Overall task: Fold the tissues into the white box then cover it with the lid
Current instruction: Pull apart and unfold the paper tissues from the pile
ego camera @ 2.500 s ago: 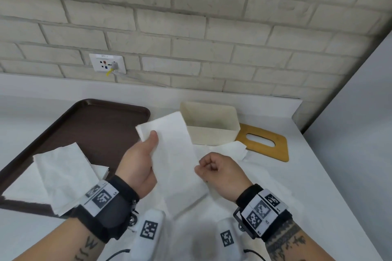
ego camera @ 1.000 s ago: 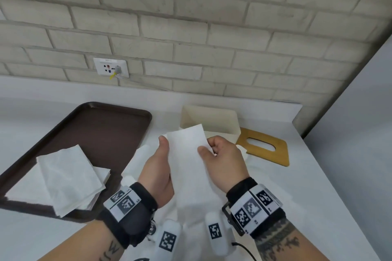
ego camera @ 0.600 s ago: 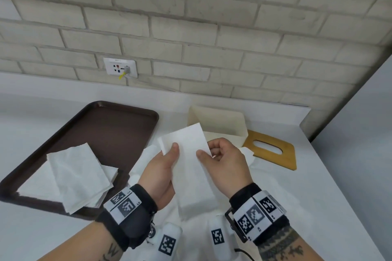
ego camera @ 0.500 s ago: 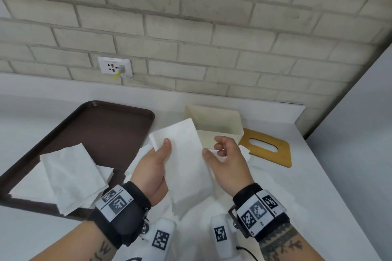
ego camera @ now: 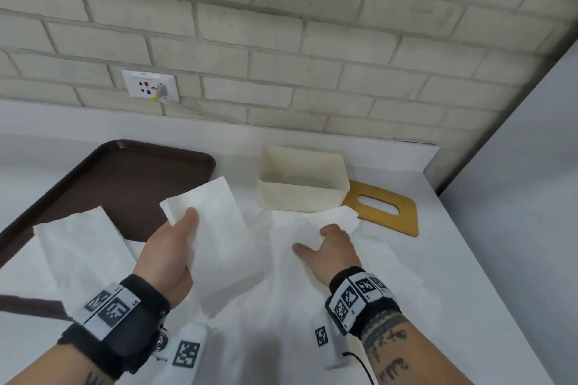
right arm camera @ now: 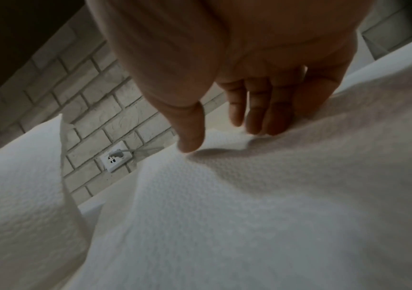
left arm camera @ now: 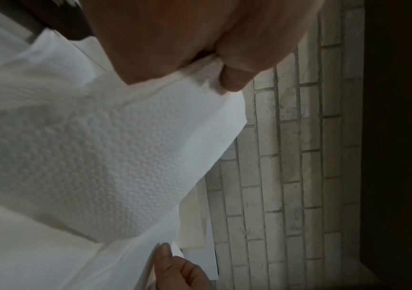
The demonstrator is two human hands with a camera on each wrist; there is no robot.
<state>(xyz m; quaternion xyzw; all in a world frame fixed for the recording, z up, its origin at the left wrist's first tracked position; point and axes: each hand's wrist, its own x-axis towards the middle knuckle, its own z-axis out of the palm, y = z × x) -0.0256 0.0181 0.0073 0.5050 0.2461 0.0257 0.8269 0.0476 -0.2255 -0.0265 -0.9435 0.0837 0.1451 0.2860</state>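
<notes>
The left hand (ego camera: 171, 255) pinched a folded white embossed tissue (ego camera: 219, 237) near the empty cream-white rectangular box (ego camera: 301, 197), while the right hand (ego camera: 333, 248), fingers spread loose, touched a flat tissue (ego camera: 339, 217) on the counter, likely the next fold, wooden slotted lid (ego camera: 386, 208) waiting beside the box.

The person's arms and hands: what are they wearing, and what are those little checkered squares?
The hands are bare. The left hand and the right hand each have a black wrist band with white plates printed with black square code markers. A white pod with another marker hangs under each wrist; a thin black cable leaves the right one. Both forearms show dark tattoos.
</notes>
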